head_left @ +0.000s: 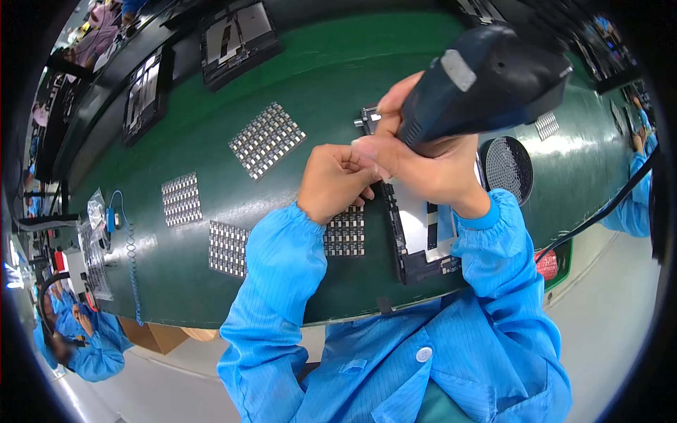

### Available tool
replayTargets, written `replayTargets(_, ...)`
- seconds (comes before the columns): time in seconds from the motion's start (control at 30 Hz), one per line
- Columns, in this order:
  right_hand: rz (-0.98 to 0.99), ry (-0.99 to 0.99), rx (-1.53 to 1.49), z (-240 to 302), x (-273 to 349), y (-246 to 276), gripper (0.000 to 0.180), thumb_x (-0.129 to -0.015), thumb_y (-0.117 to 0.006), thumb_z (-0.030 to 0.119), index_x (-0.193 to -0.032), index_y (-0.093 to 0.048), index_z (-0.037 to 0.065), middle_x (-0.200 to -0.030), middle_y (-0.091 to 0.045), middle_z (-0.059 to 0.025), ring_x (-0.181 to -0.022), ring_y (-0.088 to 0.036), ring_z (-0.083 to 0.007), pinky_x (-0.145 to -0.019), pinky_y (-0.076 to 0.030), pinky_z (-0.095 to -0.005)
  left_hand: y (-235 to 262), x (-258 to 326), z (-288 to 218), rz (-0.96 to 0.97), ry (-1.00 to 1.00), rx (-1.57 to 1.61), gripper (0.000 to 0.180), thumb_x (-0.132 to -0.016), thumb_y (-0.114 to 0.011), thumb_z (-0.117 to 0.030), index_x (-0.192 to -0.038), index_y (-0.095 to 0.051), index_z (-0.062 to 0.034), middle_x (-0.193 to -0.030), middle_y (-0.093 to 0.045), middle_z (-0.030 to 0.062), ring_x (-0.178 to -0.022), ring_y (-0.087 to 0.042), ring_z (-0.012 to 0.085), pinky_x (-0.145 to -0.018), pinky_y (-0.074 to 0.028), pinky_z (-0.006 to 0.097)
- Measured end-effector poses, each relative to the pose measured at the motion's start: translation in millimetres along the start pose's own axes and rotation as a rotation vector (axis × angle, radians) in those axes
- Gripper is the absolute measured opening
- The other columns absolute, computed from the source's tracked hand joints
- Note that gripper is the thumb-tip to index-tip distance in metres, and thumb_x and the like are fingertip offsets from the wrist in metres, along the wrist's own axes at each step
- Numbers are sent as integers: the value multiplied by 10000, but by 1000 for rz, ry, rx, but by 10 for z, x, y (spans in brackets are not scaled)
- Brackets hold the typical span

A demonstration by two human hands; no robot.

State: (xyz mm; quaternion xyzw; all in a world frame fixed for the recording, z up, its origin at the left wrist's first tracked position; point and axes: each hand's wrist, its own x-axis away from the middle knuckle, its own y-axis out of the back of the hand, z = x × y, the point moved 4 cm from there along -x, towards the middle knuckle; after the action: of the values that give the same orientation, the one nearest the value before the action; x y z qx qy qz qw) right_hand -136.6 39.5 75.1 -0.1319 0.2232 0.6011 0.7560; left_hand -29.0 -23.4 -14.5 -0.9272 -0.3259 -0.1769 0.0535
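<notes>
Two hands working | right hand (430, 166) gripping dark-blue electric screwdriver (486, 77), fastening black flat panel frame (412, 243) lying on green tabletop (331, 77) | left hand (335, 180) pinching closed at the tip | next calling for steady alignment.

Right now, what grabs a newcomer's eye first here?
The big dark electric screwdriver gripped in the right hand dominates the upper middle, held over a dark device frame on the green belt. The left hand presses in beside it at the tool's tip. To the left lie grids of small silvery parts, and a round perforated dish sits right of the hands.
</notes>
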Motion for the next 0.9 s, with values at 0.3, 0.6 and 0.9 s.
replayTargets(0.3, 43, 98, 222, 115, 66, -132, 333, -761, -650, -97, -961, -410, 21, -646, -546, -69, -541, -544, -95, -486, -436, -220, 18, 12, 20, 2, -38, 60, 76, -759, -657, -32, -779, -641, 39, -693, -663, 93, -534, -618, 108, -416, -476, 212)
replayTargets(0.6, -235, 44, -51, 322, 108, 341, 378, -731, -683, -61, -1049, -485, -10, -637, -569, -53, -528, -552, -92, -489, -435, -211, 18, 16, 32, -19, 62, -17, 173, -775, -714, -113, -798, -624, 33, -662, -625, 70, -511, -595, 107, -413, -468, 206)
replayTargets(0.9, -520, 138, -92, 424, 838, 1550, 306, -726, -681, -86, -948, -498, 19, -635, -576, -82, -480, -556, -125, -435, -450, -247, -15, 47, 5, -45, 58, -40, 191, -789, -714, -126, -812, -614, 35, -656, -620, 67, -511, -584, 96, -419, -455, 185)
